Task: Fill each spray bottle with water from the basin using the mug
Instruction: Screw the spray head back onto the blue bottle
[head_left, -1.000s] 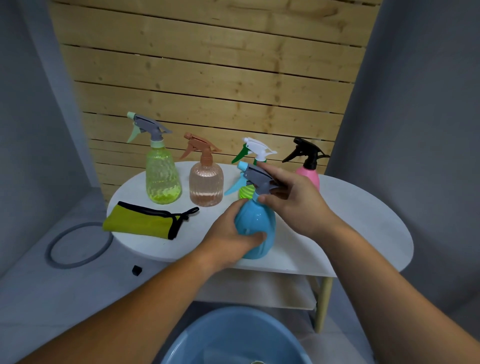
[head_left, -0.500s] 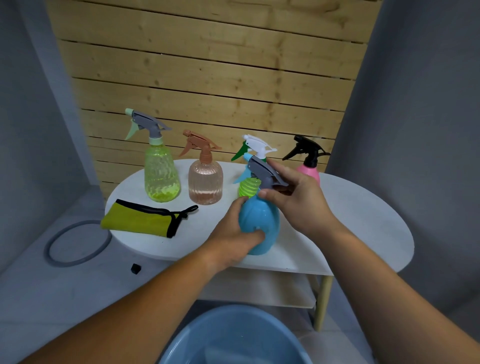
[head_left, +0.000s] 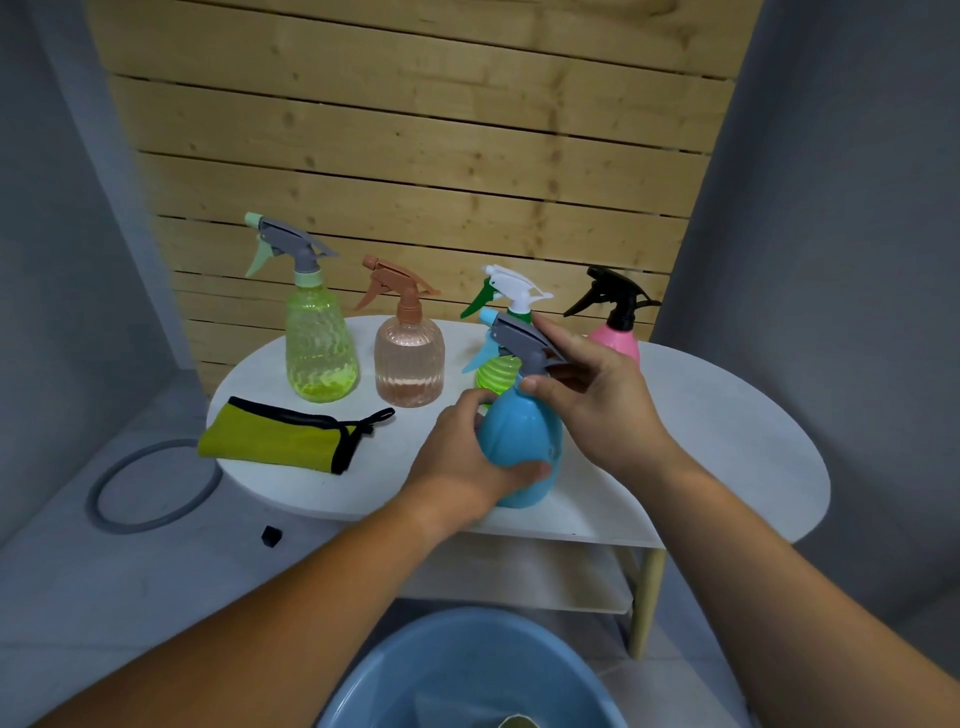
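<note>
Five spray bottles are counted; as before, the blue bottle is gripped by the left hand, its sprayer by the right hand

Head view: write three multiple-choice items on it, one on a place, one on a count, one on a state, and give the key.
1. Where does the olive cloth lie? A) in a basin B) on the lower shelf C) on the table, left side
2. How many spray bottles are in view? A) three B) five C) seven
3. How is the blue bottle held? A) left hand round its body, right hand on its grey spray head B) by one hand only C) by nobody

Key: 1 C, it lies on the tabletop's left; 2 B, yellow-green bottle, peach bottle, ribbed green bottle, pink bottle and the blue; 3 A, both hands grip it.
</note>
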